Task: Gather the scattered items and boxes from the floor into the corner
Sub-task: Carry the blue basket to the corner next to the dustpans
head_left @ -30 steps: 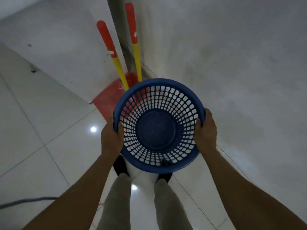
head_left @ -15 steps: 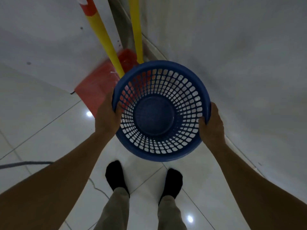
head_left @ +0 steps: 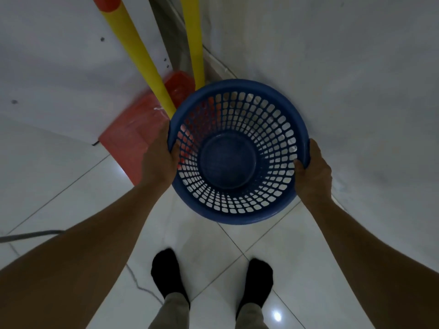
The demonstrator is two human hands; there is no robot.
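Note:
An empty round blue plastic basket [head_left: 228, 161] with a lattice wall is held low over the tiled floor, close to the corner of two white walls. My left hand [head_left: 158, 160] grips its rim on the left side, thumb inside. On the right side my right hand [head_left: 312, 174] grips the rim the same way. Just behind the basket, a red dustpan [head_left: 133, 136] lies on the floor in the corner. Two yellow handles [head_left: 133, 48] with red grips lean against the wall there.
White walls close in at the back and right. A grey cable [head_left: 31, 235] runs across the floor at the left. My two feet in black socks [head_left: 169, 276] stand on the tiles below the basket.
The basket has come lower and closer to the corner, and the view has tilted down. The handles and dustpan look nearer. Both hands keep the same grip.

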